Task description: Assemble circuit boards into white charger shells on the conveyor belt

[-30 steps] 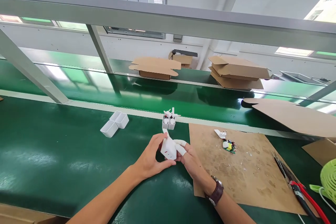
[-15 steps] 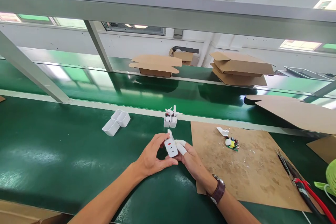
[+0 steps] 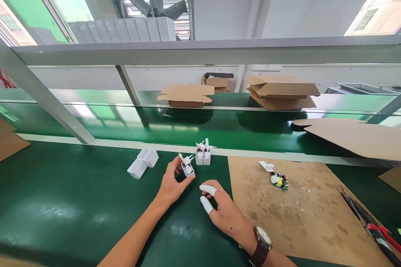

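Note:
Between the thumb and fingers of my left hand (image 3: pixel 173 183) is a white charger (image 3: pixel 188 168), its top off and a plug part with prongs sticking up from it. My right hand (image 3: pixel 223 212), with white covers on thumb and a finger, holds nothing; its fingers are apart above the green table. Two similar white chargers (image 3: pixel 203 156) with plug parts stand side by side just beyond. Left of my left hand lie several empty white housings (image 3: pixel 143 162). A bare circuit board (image 3: pixel 279 180) and a white plug piece (image 3: pixel 266 166) rest on the brown cardboard sheet (image 3: pixel 282 221).
Red-handled pliers (image 3: pixel 384 233) and tweezers (image 3: pixel 351 200) lie at the right edge of the cardboard. A metal frame post (image 3: pixel 59 108) rises at the left. Stacked cardboard boxes (image 3: pixel 282 91) and a flat carton (image 3: pixel 186 94) sit beyond the green belt (image 3: pixel 175 133).
My right hand has let go of the charger and drawn back, fingers apart. My left hand has carried the charger up and left, turning its open end into view. The camera view has tilted up.

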`<move>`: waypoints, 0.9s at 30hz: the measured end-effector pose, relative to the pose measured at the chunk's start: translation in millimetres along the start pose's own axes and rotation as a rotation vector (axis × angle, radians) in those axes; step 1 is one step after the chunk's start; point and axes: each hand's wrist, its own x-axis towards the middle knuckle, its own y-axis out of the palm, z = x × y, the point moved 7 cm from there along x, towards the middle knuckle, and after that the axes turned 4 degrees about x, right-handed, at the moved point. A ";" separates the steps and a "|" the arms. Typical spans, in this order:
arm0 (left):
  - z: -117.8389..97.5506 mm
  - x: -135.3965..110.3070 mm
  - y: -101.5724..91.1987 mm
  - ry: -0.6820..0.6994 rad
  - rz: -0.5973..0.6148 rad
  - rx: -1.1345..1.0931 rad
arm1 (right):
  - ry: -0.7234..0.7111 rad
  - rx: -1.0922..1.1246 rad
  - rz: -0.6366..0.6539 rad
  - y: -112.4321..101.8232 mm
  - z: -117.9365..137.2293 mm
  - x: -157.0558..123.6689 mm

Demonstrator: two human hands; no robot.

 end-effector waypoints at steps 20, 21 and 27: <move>-1.5 32.4 -7.7 0.082 0.013 0.047 | -0.277 -0.329 0.091 14.6 8.4 -9.5; -1.4 30.8 -21.6 0.103 -0.046 0.138 | -0.282 -0.324 0.082 14.6 7.9 -10.0; 27.8 18.2 -116.8 -0.150 -0.411 0.614 | -0.281 -0.302 0.085 17.3 4.5 -12.9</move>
